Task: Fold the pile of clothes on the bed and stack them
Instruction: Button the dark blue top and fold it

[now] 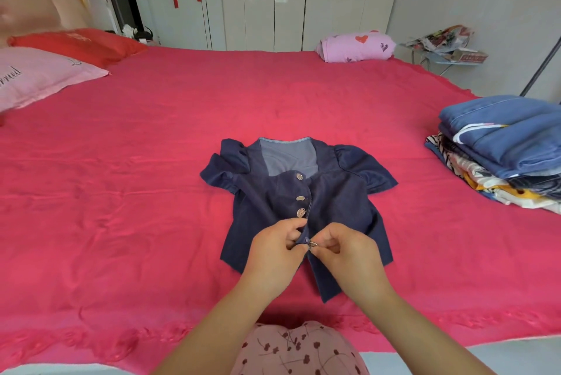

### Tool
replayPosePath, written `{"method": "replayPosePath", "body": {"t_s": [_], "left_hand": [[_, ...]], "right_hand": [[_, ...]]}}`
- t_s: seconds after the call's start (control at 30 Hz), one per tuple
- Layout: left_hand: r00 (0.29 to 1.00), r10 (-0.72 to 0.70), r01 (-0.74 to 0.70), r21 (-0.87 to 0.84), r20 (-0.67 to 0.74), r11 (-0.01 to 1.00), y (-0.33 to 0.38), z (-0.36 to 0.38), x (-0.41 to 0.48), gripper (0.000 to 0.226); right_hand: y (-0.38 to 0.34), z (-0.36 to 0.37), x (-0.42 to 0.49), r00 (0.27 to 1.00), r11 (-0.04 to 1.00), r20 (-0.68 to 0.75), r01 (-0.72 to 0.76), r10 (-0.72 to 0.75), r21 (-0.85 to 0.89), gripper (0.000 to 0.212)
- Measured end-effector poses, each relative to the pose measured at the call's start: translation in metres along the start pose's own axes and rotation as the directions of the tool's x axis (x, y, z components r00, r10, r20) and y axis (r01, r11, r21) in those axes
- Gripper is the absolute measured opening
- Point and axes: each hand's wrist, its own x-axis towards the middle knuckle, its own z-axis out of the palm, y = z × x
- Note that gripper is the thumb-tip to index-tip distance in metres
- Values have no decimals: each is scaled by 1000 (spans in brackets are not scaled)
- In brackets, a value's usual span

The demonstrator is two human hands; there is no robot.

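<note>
Three metal buttons look fastened on the navy short-sleeved blouse, which lies face up on the pink bedsheet, collar far and hem nearest the person, its long axis running straight out from the body. Both hands meet at the blouse's placket just below those buttons, equally near: the left hand pinches the front edge on its side, the right hand pinches what seems to be a fourth button, fingers curled. The folded stack sits well to the blouse's right.
</note>
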Motion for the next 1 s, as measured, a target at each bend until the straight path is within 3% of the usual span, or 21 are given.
{"method": "replayPosePath", "body": {"t_s": [0.17,0.3,0.33,0.53,0.67,0.77,0.83,0.9,1.0], "left_hand": [[999,-10,9,21,30,1000,2,2,-1,42],[981,-157,182,-273,111,945,5,0,0,32],[981,-163,187,-279,107,942,4,0,1,31],[998,-67,67,-33,3,997,-1,7,7,33],[1000,27,-26,50,-12,998,-2,11,10,38],[997,67,-65,75,-30,995,-2,12,12,39],[998,-6,3,-49,-64,999,-1,11,13,35],[982,-178,154,-291,-57,944,3,9,16,30],[900,-427,392,-583,84,712,8,6,22,25]], "right_hand": [[2,0,1,995,991,-22,-100,102,84,34],[7,3,3,974,952,48,-225,220,209,23],[8,5,3,966,931,69,-259,249,258,22],[8,11,5,905,702,223,-422,362,573,12],[14,13,10,888,666,219,-450,404,595,14],[16,12,16,852,552,255,-497,457,669,18],[14,9,18,846,479,289,-500,448,721,19],[11,10,19,859,491,274,-479,431,727,20],[11,18,20,917,744,121,-381,381,549,23]]}}
